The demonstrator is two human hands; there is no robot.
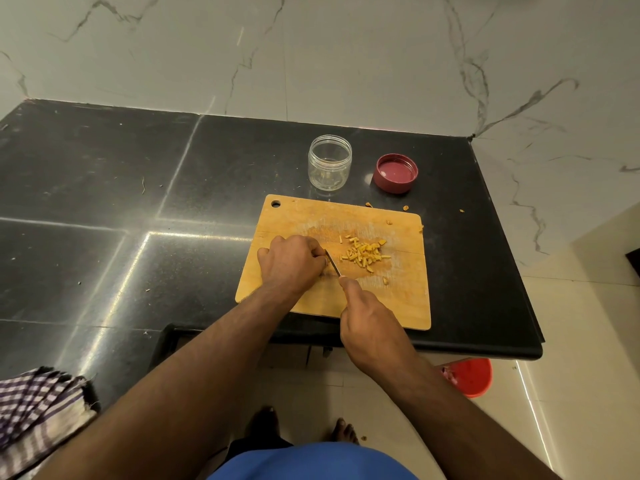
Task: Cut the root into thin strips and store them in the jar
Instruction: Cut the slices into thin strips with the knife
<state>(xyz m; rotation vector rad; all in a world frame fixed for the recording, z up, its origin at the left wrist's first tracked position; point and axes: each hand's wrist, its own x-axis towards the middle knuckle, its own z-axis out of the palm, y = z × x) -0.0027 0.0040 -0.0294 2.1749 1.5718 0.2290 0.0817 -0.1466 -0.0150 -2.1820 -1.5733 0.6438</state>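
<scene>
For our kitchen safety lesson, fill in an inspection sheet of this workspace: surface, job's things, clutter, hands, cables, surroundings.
Surface: black counter, board near its front edge.
Job's things: pile of strips on the board; jar open and holding no strips, lid upside down to its right; knife blade on the board.
Clutter: stray bits on the counter behind the board.
Hands: left hand curled over the root, which is hidden; right hand has its grip on the knife.
Cables: nothing seen.
Surroundings: marble wall, checked cloth, red bucket on the floor.

No readable text, labels, brands or numbers anywhere in view.
</scene>
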